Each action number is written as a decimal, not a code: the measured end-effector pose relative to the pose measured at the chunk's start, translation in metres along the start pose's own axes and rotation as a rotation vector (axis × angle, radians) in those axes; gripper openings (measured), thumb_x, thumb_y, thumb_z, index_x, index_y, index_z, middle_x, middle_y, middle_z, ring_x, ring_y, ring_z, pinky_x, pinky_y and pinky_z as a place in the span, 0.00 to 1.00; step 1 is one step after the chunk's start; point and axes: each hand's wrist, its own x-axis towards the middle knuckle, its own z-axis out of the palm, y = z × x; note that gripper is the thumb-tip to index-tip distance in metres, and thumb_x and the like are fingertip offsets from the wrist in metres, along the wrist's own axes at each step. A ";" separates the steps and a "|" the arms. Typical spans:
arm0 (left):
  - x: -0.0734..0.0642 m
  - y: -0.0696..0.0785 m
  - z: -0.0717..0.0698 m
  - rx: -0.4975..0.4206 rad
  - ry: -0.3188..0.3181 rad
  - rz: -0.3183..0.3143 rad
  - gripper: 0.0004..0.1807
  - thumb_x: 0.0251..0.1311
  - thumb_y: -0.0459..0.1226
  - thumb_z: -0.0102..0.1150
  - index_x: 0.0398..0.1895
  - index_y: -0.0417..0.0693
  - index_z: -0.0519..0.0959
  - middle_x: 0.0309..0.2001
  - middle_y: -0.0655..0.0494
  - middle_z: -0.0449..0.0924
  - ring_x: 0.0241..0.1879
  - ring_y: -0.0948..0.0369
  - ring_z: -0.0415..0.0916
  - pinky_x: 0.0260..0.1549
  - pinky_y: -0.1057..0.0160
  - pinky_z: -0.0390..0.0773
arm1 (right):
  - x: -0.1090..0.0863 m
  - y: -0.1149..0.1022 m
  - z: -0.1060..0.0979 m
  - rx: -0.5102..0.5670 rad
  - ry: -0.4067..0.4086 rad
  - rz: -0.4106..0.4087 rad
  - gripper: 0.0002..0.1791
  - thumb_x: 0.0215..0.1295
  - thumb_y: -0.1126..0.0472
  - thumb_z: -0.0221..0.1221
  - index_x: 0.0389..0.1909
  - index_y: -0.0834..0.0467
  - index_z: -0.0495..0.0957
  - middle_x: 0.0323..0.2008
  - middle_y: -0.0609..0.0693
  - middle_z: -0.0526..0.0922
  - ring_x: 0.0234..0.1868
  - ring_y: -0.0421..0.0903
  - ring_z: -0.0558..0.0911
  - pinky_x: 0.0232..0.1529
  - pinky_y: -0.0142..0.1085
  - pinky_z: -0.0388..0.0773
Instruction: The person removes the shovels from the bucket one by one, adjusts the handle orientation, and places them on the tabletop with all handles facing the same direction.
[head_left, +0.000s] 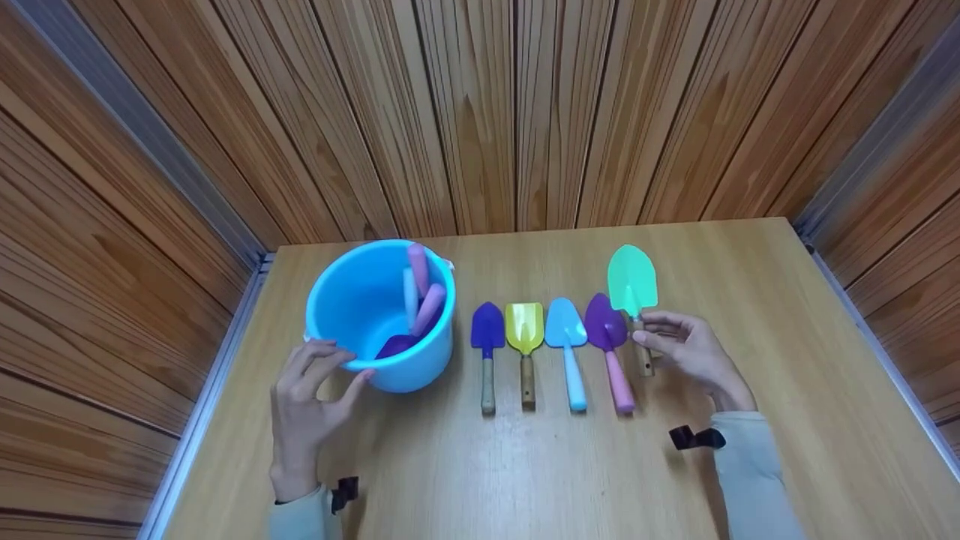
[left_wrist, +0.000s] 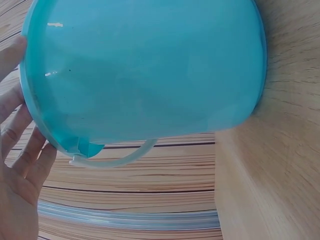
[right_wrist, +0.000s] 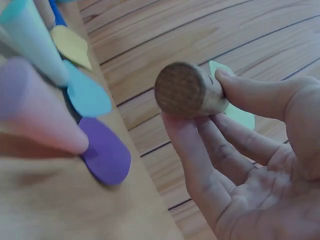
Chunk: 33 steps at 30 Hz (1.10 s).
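A green hand trowel (head_left: 632, 276) with a wooden handle is pinched between the thumb and fingers of my right hand (head_left: 696, 358), at the right of a row of trowels. In the right wrist view its handle end (right_wrist: 180, 91) faces the camera, lifted off the table. My left hand (head_left: 301, 412) touches the near-left rim of a blue bucket (head_left: 416, 373), its fingers spread and fairly straight along the rim in the left wrist view. Inside the bucket lean trowels with pink handles (head_left: 429, 309) and a light blue handle (head_left: 410, 298); their blades are mostly hidden.
Between bucket and right hand, side by side on the wooden table (head_left: 450, 480), lie a dark blue trowel (head_left: 488, 326), a yellow one (head_left: 525, 324), a light blue one (head_left: 565, 322) and a purple one with a pink handle (head_left: 606, 322). Wood-panelled walls (head_left: 480, 112) enclose the back and sides.
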 end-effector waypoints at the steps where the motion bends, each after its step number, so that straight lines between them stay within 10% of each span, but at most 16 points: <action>1: 0.000 0.000 0.000 0.002 -0.004 -0.002 0.23 0.42 0.34 0.88 0.46 0.49 0.92 0.46 0.54 0.89 0.51 0.52 0.84 0.64 0.69 0.79 | -0.001 0.002 -0.002 0.001 -0.002 0.013 0.33 0.72 0.54 0.70 0.70 0.69 0.74 0.55 0.52 0.90 0.50 0.33 0.88 0.52 0.31 0.87; 23: 0.002 0.001 0.000 -0.013 -0.005 -0.014 0.24 0.43 0.34 0.88 0.47 0.52 0.92 0.48 0.58 0.89 0.53 0.57 0.83 0.63 0.67 0.80 | 0.000 0.028 -0.023 0.033 -0.053 0.299 0.31 0.71 0.53 0.71 0.68 0.64 0.77 0.44 0.44 0.87 0.43 0.42 0.84 0.41 0.37 0.88; 33: 0.000 0.006 -0.001 0.053 -0.038 -0.121 0.20 0.45 0.39 0.89 0.44 0.51 0.92 0.46 0.53 0.89 0.53 0.55 0.84 0.66 0.72 0.74 | 0.002 0.034 -0.022 0.046 -0.015 0.374 0.32 0.71 0.56 0.71 0.68 0.69 0.74 0.37 0.48 0.87 0.34 0.42 0.87 0.39 0.37 0.90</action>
